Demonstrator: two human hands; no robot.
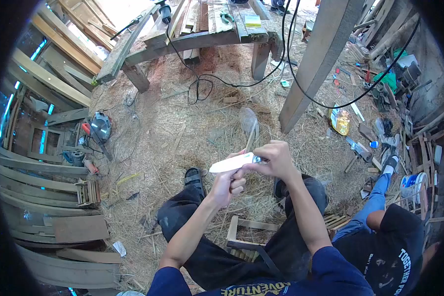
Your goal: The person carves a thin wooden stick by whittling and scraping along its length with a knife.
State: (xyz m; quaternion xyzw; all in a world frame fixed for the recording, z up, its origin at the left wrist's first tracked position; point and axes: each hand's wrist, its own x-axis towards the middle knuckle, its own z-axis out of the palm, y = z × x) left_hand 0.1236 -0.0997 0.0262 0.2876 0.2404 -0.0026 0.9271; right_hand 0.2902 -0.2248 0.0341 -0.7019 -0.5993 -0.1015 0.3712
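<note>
R hand (pixel 276 162) clamped on knife (pixel 232 162), handle (pixel 257 158) mostly hidden; L hand (pixel 224 190) curled below, can't tell if gripping stick (pixel 252 140). Co-worker (pixel 387 251) partly cut off, btm R; post (pixel 325 54) & cable (pixel 348 105) ahead.

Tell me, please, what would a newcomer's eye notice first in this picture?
First, the bright knife at the centre, its handle in the right hand, with the left hand close beside the blade. Next, the thick post at upper right, and the power saw on the floor at left.
</note>
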